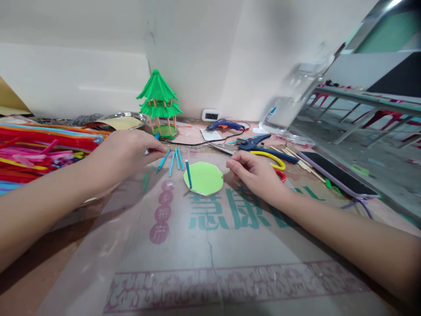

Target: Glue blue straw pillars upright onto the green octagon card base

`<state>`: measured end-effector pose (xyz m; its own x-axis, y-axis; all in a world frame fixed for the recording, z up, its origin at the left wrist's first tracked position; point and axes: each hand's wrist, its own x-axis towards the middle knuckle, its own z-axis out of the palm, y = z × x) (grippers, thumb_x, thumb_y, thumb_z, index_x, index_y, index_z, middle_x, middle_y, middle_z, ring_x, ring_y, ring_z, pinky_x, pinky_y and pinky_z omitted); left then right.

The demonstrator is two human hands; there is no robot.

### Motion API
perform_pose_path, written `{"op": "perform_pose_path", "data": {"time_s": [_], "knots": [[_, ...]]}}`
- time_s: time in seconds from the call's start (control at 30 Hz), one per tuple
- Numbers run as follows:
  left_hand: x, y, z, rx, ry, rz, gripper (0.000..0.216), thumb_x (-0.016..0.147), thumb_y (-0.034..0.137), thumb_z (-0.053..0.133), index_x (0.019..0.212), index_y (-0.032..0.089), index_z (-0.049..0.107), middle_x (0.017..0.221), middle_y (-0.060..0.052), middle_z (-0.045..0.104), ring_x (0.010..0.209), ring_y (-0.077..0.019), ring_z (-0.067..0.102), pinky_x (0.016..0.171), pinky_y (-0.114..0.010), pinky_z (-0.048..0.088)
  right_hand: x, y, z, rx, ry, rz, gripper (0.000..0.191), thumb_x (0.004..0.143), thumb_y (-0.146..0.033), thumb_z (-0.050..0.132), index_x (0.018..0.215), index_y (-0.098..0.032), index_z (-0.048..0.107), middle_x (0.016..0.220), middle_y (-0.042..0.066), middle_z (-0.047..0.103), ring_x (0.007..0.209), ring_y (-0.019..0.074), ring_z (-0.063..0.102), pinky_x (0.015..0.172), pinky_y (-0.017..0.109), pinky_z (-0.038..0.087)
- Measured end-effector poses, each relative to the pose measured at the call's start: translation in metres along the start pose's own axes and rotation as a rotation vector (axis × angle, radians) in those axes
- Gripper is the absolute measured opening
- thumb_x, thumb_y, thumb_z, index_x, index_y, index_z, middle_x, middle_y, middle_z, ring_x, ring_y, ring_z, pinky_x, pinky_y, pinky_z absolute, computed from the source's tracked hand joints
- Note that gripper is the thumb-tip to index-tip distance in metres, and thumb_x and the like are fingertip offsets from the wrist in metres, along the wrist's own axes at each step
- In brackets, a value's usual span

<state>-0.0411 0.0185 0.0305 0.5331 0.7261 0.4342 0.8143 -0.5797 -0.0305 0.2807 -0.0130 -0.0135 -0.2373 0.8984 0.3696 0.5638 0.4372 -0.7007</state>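
Note:
A light green cardboard disc (pixel 205 177) lies flat on the printed cardboard mat (pixel 210 245), with one teal stick (pixel 188 174) standing upright near its left edge. Several loose teal sticks (pixel 174 160) lie just behind the disc. My left hand (pixel 126 151) reaches over them, fingers curled down onto the leftmost sticks. My right hand (pixel 253 171) rests on the mat right of the disc, fingers curled in a loose fist, with nothing visible in it. A finished green pavilion model (pixel 160 105) stands at the back.
A heap of coloured pipe cleaners (pixel 42 147) fills the left. At the back lie a metal dish (pixel 123 120), a blue glue gun (pixel 223 126) with its cord, pliers (pixel 253 142), yellow-handled scissors (pixel 271 159), wooden sticks and a phone (pixel 338 173). A clear bottle (pixel 292 98) stands right.

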Motion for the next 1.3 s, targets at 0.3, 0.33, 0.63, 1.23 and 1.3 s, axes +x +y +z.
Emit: {"op": "perform_pose_path", "data": {"time_s": [0.3, 0.33, 0.63, 1.23, 1.3], "knots": [[0.003, 0.011, -0.013, 0.045, -0.154, -0.108, 0.020, 0.096, 0.034, 0.065, 0.087, 0.020, 0.075, 0.089, -0.004, 0.076, 0.082, -0.0217, 0.064, 0.070, -0.028, 0.038, 0.002, 0.001, 0.001, 0.025, -0.014, 0.053, 0.025, 0.095, -0.041, 0.057, 0.079, -0.022, 0.057, 0.062, -0.003, 0.056, 0.056, 0.0132, 0.049, 0.057, 0.029, 0.038], [0.003, 0.012, -0.012, 0.044, -0.156, -0.112, 0.019, 0.096, 0.033, 0.064, 0.088, 0.019, 0.075, 0.090, -0.005, 0.077, 0.083, -0.0225, 0.065, 0.071, -0.028, 0.039, 0.002, 0.001, 0.001, 0.022, -0.012, 0.056, 0.025, 0.095, -0.042, 0.057, 0.079, -0.022, 0.057, 0.063, -0.003, 0.056, 0.056, 0.0131, 0.049, 0.057, 0.029, 0.038], [0.003, 0.012, -0.007, -0.019, -0.182, -0.114, 0.026, 0.094, 0.030, 0.056, 0.099, 0.019, 0.079, 0.100, -0.007, 0.080, 0.092, -0.0263, 0.071, 0.079, -0.032, 0.048, 0.002, 0.003, 0.001, -0.023, -0.007, 0.052, 0.026, 0.096, -0.042, 0.057, 0.082, -0.021, 0.060, 0.064, -0.002, 0.060, 0.056, 0.0141, 0.052, 0.056, 0.029, 0.041], [-0.015, 0.042, 0.001, -0.463, 0.107, 0.197, 0.043, 0.101, 0.039, 0.058, 0.143, 0.029, 0.064, 0.125, -0.005, 0.078, 0.110, -0.0202, 0.074, 0.103, -0.032, 0.056, -0.005, -0.001, 0.003, -0.206, -0.225, -0.421, 0.024, 0.104, -0.025, 0.053, 0.110, -0.020, 0.076, 0.111, 0.008, 0.081, 0.105, 0.0224, 0.075, 0.096, 0.038, 0.058], [-0.016, 0.044, -0.002, -0.458, 0.172, 0.219, 0.038, 0.102, 0.035, 0.058, 0.139, 0.031, 0.067, 0.122, -0.004, 0.079, 0.108, -0.0194, 0.075, 0.102, -0.033, 0.057, -0.004, -0.001, 0.003, -0.199, -0.228, -0.419, 0.024, 0.104, -0.025, 0.053, 0.110, -0.020, 0.076, 0.109, 0.008, 0.082, 0.104, 0.0226, 0.075, 0.095, 0.038, 0.058]]}}
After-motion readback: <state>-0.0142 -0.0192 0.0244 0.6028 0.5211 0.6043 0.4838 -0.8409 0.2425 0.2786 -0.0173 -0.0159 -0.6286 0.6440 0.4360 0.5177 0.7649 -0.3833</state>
